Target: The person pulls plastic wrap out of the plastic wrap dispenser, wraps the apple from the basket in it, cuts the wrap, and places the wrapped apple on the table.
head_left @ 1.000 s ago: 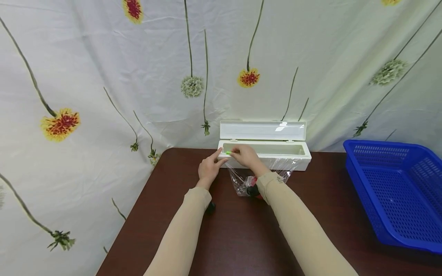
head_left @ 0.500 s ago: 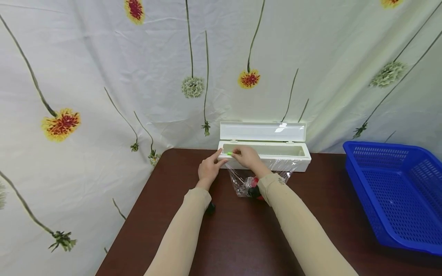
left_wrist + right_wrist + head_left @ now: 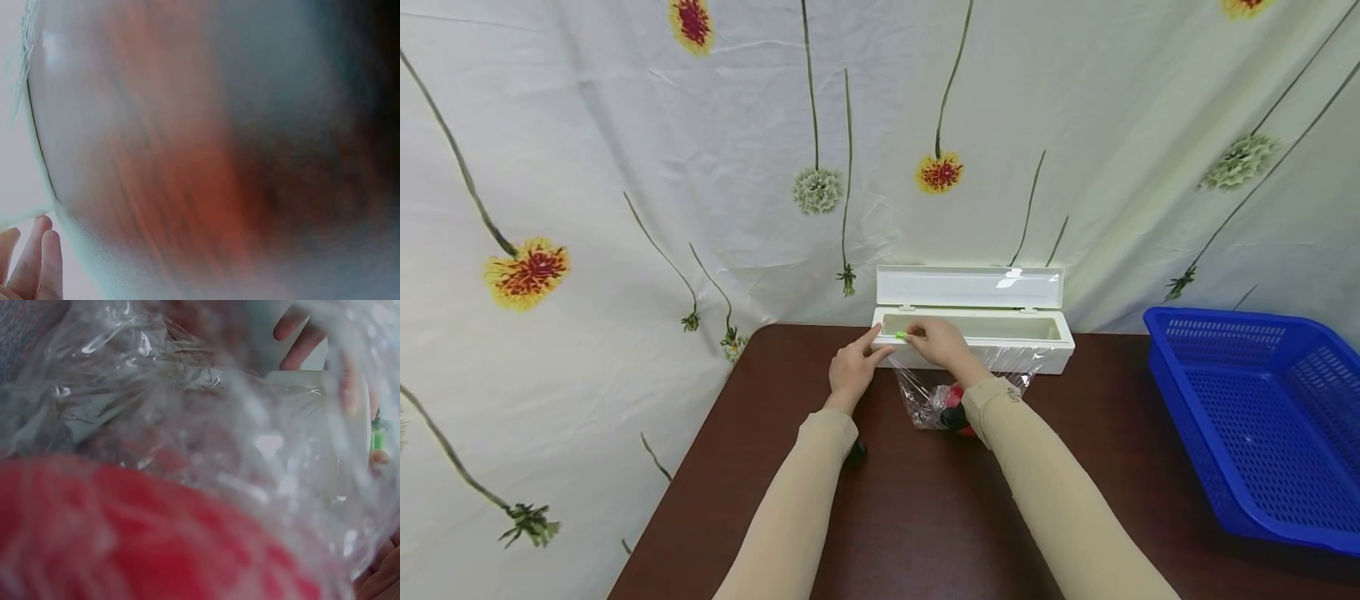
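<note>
One slider (image 3: 900, 335), green, is pinched by the right hand (image 3: 938, 340), thumb and fingertips narrowed onto it, at the box's (image 3: 1054, 361) front rim, just beside the left hand (image 3: 850, 367). The box's left front corner is touched by the left hand, fingers mostly straight, thumb and index spread apart. The lid (image 3: 917, 284) is raised behind both hands. Clear film (image 3: 917, 404) is draped from the box front, below the right hand, toward the tabletop (image 3: 910, 517). A red item (image 3: 137, 544) is seen by the film, below the right hand; over or under can't be told. A basket (image 3: 1187, 442) is placed well to the right of the right hand.
</note>
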Tool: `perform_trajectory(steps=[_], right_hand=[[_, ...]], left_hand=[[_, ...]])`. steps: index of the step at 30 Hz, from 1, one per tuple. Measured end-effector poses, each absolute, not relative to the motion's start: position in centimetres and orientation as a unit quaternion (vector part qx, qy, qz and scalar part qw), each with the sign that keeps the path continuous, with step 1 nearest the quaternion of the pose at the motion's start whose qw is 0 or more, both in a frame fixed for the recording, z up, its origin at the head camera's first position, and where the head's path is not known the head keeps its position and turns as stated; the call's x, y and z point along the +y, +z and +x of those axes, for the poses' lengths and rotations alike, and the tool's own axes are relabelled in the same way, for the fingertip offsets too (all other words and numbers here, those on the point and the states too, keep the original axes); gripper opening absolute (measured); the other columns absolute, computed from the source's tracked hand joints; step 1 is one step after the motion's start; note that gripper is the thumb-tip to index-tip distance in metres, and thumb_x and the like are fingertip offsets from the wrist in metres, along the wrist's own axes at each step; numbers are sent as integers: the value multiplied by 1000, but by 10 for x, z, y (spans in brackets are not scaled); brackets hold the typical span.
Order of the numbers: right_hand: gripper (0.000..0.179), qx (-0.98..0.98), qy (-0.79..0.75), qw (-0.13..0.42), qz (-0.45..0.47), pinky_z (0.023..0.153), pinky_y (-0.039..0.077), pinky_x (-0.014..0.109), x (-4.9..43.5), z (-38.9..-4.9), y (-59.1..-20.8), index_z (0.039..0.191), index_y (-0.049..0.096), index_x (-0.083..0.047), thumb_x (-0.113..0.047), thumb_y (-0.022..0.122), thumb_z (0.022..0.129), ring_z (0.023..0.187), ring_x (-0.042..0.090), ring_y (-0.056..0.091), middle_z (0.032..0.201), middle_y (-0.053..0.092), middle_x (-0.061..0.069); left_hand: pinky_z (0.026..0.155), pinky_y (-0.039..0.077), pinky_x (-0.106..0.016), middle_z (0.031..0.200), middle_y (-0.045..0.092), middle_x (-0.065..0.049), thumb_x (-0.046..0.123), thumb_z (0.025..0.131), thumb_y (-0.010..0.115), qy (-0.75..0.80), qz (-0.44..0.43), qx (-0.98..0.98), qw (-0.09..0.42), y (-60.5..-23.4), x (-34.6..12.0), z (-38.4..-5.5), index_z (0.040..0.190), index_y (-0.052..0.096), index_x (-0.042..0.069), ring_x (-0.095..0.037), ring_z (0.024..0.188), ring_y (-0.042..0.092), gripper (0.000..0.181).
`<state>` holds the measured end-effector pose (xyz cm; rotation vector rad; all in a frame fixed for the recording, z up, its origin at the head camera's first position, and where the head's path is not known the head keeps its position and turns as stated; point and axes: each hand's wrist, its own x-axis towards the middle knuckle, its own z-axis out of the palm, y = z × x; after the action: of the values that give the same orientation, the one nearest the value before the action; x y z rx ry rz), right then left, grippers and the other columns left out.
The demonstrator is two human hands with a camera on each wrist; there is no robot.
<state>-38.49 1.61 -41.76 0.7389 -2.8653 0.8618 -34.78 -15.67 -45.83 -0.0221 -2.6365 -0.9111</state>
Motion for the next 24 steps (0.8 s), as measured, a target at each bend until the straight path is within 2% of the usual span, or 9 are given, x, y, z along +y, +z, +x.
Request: perform_trajectory(steps=[10,24], right_hand=[[23,-931,275,19,241,88,47,37,18,-386,-416,107,67,-5,-23,59,93,99,24,62,105,67,10],[22,-928,278,20,246,86,48,37,23,-383,-413,105,67,-4,-22,60,93,97,24,62,103,68,10]], left_hand=[[49,34,-32,70,62,-10,46,81,66,-321,-6,-931,173,-458,-157,-348,134,52,29,-19,46,39,58],[47,33,-31,64,57,-8,47,81,66,-323,-5,-931,172,-458,-157,-347,135,52,29,-19,44,39,58]])
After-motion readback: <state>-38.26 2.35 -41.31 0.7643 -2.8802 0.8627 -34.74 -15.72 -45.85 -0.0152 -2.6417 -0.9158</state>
